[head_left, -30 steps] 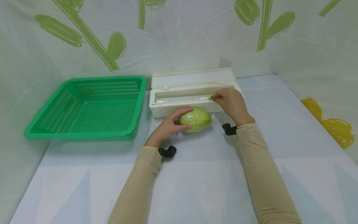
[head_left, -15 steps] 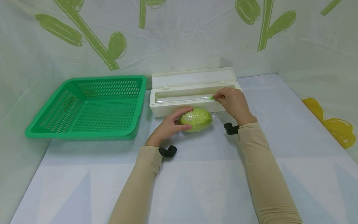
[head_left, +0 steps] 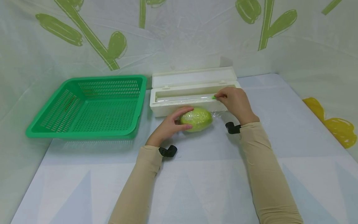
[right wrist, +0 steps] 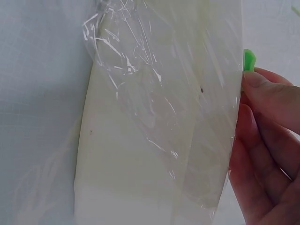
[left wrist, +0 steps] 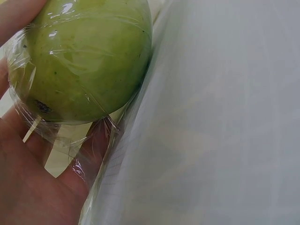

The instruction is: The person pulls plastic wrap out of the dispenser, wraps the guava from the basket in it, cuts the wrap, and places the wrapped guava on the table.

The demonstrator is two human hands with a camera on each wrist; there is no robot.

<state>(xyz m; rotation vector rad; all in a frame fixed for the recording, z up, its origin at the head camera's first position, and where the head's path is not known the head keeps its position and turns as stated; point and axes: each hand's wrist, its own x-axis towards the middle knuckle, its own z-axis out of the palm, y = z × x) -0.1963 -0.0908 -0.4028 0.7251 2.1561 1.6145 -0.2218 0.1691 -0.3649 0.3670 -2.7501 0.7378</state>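
Observation:
A yellow-green oval fruit [head_left: 199,119], wrapped in clear cling film, lies against the front of a white cling film box [head_left: 163,109]. My left hand [head_left: 164,129] grips its left end, thumb on the near side and fingers on the far side; wrinkled film bunches by the palm in the left wrist view. Along the box's front edge, the thumb and fingertips of my right hand [head_left: 236,103] pinch a small green slider cutter [right wrist: 249,60]. Film [right wrist: 140,89] drapes over the box front in the right wrist view. The film roll [head_left: 179,99] shows inside the box.
The box's lid [head_left: 193,79] stands tipped back at the wall sheet. Left of the box is a green plastic basket [head_left: 84,135] with slotted sides. A pale cloth [head_left: 201,186] covers the table, and its right edge runs beside yellow flower prints.
My right hand has slid slightly to the right along the box edge, taking the green slider cutter with it. My left hand and the fruit stay in place.

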